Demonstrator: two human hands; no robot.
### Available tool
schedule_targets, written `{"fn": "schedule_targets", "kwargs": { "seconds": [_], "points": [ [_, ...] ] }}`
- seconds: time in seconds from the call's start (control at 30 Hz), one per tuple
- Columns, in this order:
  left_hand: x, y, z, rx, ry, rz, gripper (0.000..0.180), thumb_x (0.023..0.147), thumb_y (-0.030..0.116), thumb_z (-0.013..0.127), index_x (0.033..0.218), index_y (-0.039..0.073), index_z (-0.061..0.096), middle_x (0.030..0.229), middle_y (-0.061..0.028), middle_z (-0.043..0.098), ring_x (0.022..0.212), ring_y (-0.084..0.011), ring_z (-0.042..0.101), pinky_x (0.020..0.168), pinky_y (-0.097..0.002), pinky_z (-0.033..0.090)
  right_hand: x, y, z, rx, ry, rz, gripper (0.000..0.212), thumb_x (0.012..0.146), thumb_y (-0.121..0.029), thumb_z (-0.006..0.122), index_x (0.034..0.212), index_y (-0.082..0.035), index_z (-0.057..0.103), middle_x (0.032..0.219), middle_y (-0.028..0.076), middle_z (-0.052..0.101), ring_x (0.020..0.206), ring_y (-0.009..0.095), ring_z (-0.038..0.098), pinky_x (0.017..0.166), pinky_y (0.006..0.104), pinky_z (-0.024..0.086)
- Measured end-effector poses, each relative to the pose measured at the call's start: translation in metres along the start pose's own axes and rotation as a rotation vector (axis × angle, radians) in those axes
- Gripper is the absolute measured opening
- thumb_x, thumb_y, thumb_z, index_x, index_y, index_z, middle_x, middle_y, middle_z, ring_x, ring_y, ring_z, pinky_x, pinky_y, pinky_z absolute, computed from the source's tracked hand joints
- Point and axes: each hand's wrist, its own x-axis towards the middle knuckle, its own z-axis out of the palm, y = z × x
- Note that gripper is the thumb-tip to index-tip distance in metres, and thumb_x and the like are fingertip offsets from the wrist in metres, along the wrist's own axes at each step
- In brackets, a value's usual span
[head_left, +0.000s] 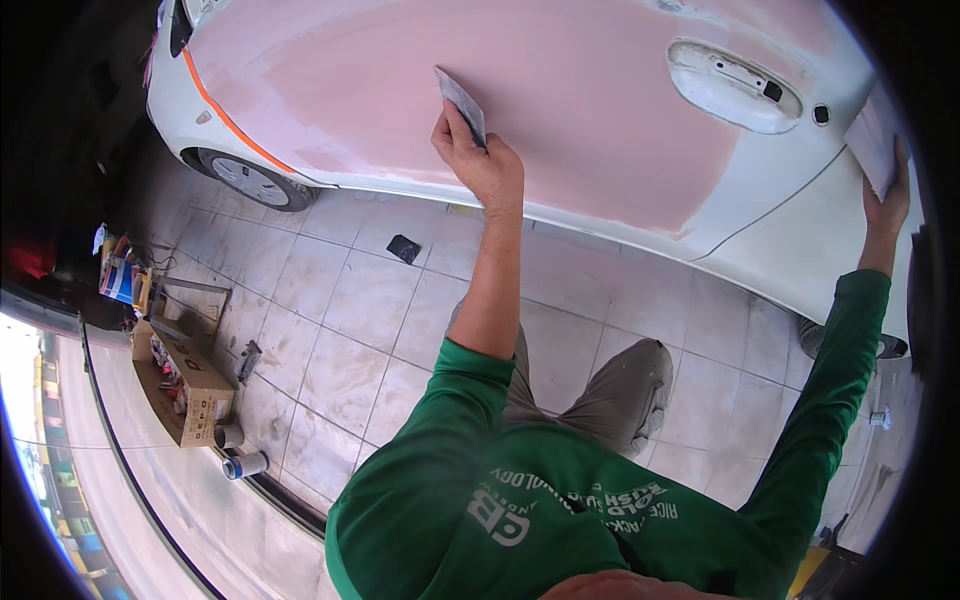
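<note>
My left hand (482, 168) pinches a grey sheet (463, 105), which looks like sandpaper, against the car door (360, 110). A large pink, dusty-looking patch covers most of this door panel, with white paint around it. At the far right, my right hand (888, 208) holds a pale grey sheet (874, 150) up against the white bodywork; the picture's dark rim hides part of it, and I cannot tell its material. Between the two hands lies the door handle recess (735, 85), with its handle off.
Orange tape (228, 117) runs along the panel edge near the wheel (250, 180). A black square piece (403, 249) lies on the tiled floor (350, 300). At left stand an open cardboard box (208, 385) with items inside, a blue-and-white can (245, 464) and a metal stand (205, 300).
</note>
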Motion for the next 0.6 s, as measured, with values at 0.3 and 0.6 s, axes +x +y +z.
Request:
{"fn": "schedule_targets", "kwargs": {
  "seconds": [0.3, 0.6],
  "points": [
    [-0.119, 0.128, 0.099, 0.021, -0.057, 0.108, 0.073, 0.077, -0.011, 0.052, 0.147, -0.008, 0.032, 0.132, -0.0249, 0.039, 0.12, -0.0412, 0.04, 0.104, -0.0454, 0.036, -0.011, -0.006, 0.009, 0.147, -0.041, 0.124, 0.041, 0.097, -0.021, 0.06, 0.132, 0.001, 0.058, 0.133, 0.009, 0.057, 0.124, 0.022, 0.052, 0.105, 0.0322, 0.04],
    [-0.206, 0.217, 0.169, 0.009, -0.126, 0.08, 0.083, 0.068, -0.011, 0.06, 0.146, -0.008, 0.034, 0.134, -0.0274, 0.038, 0.118, -0.043, 0.039, 0.102, -0.0481, 0.035, -0.013, -0.007, 0.0, 0.122, -0.399, 0.038, 0.057, 0.096, -0.036, 0.062, 0.134, 0.005, 0.05, 0.118, 0.014, 0.064, 0.107, 0.027, 0.063, 0.095, 0.0375, 0.051]
  ]
}}
